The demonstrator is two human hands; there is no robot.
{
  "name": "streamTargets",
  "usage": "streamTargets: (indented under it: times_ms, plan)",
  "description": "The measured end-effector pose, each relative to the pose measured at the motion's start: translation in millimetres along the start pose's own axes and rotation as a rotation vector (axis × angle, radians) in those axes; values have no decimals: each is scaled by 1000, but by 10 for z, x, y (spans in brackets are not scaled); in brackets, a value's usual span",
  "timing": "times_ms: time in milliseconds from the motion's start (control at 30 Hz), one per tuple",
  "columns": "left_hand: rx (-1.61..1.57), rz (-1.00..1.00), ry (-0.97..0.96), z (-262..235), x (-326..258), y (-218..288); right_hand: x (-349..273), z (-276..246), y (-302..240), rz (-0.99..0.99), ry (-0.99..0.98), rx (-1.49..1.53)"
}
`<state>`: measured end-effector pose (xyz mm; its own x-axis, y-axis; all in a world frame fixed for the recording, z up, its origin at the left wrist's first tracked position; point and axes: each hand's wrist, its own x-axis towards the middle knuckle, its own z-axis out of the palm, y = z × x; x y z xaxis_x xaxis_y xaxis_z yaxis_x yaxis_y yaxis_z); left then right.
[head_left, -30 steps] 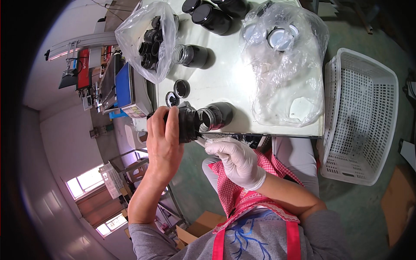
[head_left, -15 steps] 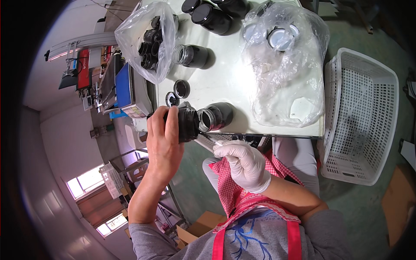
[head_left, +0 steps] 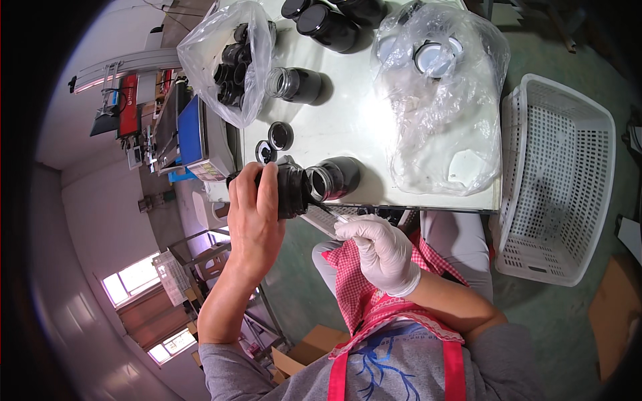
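Observation:
My bare left hand grips a black jar, held on its side at the near edge of the white table. My right hand, in a white glove, holds a thin tool whose tip points toward the jar's mouth. A dark glass jar lies on its side on the table, its open mouth right beside the held jar. Two small round black lids lie on the table just beyond my left hand.
A clear bag of black jars sits at the table's far left, with an open jar next to it. A large crumpled clear bag with lids lies at the right. A white plastic basket stands to the right of the table.
My right hand has drawn back a little toward me, away from the jar, with the thin tool in it. The left hand and its jar have stayed in place.

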<state>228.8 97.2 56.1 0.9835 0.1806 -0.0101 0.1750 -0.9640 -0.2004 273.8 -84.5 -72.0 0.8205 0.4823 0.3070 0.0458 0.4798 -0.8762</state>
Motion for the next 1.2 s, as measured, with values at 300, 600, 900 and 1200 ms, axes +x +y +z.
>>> streamTargets:
  times_ms: [300, 600, 900, 1200]
  plan:
    - [-3, 3, 14, 5, 3, 4, 28, 55, -56, -55, 22, 11]
    - [-3, 37, 51, 14, 12, 20, 39, 125, 22, -16, -21, 38]
    - [-16, 15, 53, 14, -12, 4, -39, 9, -30, -51, -36, -35]
    - [-8, 11, 29, 5, 6, 30, 73, 146, -19, -61, -20, 30]
